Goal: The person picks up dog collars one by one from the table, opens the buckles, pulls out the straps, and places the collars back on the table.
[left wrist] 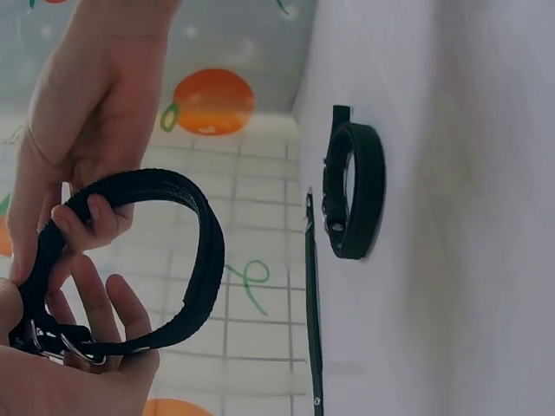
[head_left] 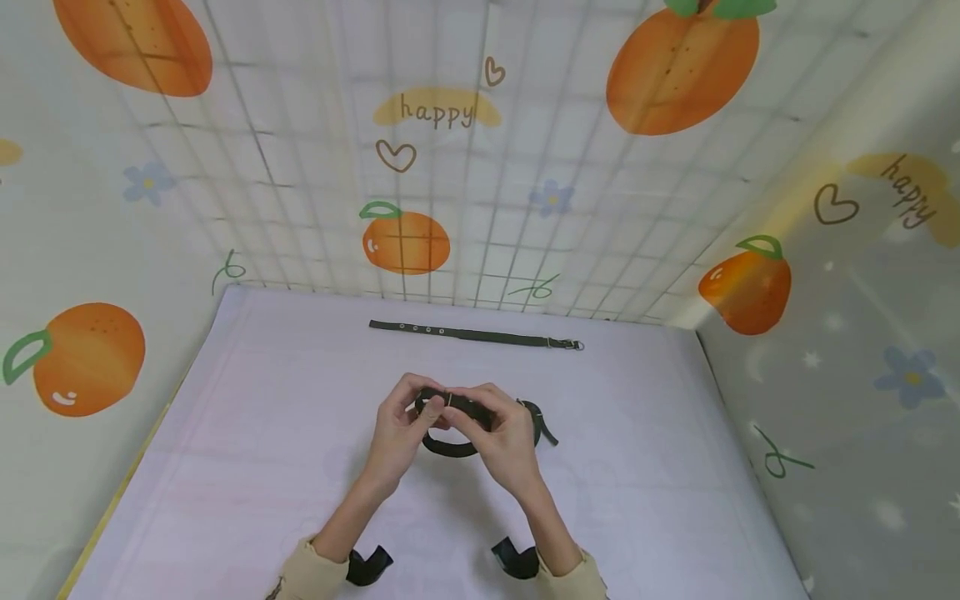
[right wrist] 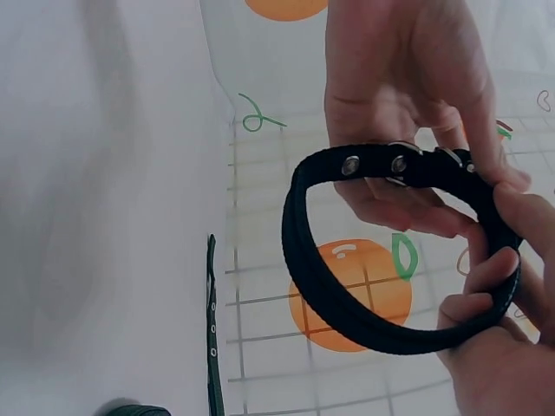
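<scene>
A black buckled collar (head_left: pixel 450 450), closed into a loop, is held up above the table between both hands. My left hand (head_left: pixel 393 437) pinches it at the metal buckle (left wrist: pixel 54 340), where a ring also hangs. Round the band beside the buckle curl the fingers and thumb of my right hand (head_left: pixel 508 437). Silver eyelets (right wrist: pixel 350 165) show on the strap in the right wrist view. A second looped black collar (left wrist: pixel 371 191) stands on the table, partly behind my right hand in the head view.
Farther back on the white table (head_left: pixel 247 467) a third black collar (head_left: pixel 491 337) lies out straight, its eyelets to the left and buckle to the right. A wire grid (head_left: pixel 480 250) behind a fruit-print cloth rises at the back. Printed cloth walls flank both sides.
</scene>
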`<state>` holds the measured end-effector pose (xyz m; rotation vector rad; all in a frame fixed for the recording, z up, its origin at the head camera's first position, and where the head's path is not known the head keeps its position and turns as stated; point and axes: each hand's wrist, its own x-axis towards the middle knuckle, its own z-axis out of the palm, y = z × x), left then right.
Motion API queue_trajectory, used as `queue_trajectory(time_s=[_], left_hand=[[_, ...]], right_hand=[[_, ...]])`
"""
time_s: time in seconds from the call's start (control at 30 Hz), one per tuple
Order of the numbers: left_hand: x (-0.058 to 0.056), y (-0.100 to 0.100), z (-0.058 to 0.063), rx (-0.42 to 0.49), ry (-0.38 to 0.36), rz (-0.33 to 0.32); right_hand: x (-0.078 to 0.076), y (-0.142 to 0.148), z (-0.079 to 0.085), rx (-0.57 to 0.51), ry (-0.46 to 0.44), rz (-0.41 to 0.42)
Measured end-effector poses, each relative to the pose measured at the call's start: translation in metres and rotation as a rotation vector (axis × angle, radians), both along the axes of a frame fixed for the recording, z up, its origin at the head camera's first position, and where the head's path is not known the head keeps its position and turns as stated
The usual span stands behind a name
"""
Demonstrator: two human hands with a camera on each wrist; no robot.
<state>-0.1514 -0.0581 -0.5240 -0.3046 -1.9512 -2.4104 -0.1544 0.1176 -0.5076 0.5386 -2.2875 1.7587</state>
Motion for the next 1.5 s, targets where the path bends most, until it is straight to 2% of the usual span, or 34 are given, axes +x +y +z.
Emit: queue_trajectory(time_s=[0.17, 0.47, 0.63, 0.8, 0.93, 1.1, 1.23, 1.33, 1.5], left_hand=[[0.001, 0.000, -0.001, 0.045, -0.062, -0.001], [0.005, 0.000, 0.000, 0.164, -0.162, 0.048], [0.006, -0.001, 0.002, 0.233, -0.225, 0.044], [0.003, -0.005, 0.001, 0.273, -0.239, 0.023], [0.001, -0.007, -0.002, 0.215, -0.215, -0.012], [0.004, -0.009, -0.007, 0.101, -0.157, -0.015], [0.005, -0.009, -0.009, 0.060, -0.127, -0.030], [0.005, -0.008, -0.010, 0.033, -0.119, -0.035], [0.003, -0.006, -0.010, -0.012, -0.128, -0.006]], right_hand=[[0.000, -0.001, -0.001, -0.022, -0.019, -0.001], [0.002, -0.003, -0.003, -0.047, -0.046, 0.001], [0.002, -0.003, -0.004, -0.023, -0.053, -0.018], [0.002, -0.001, -0.005, -0.040, -0.059, -0.014], [0.002, 0.000, -0.004, -0.101, -0.082, -0.011], [0.000, 0.001, -0.002, -0.158, -0.112, -0.016], [-0.001, 0.003, -0.002, -0.197, -0.139, -0.012], [-0.001, 0.004, -0.002, -0.218, -0.165, -0.019], [0.001, 0.004, -0.005, -0.214, -0.187, -0.033]])
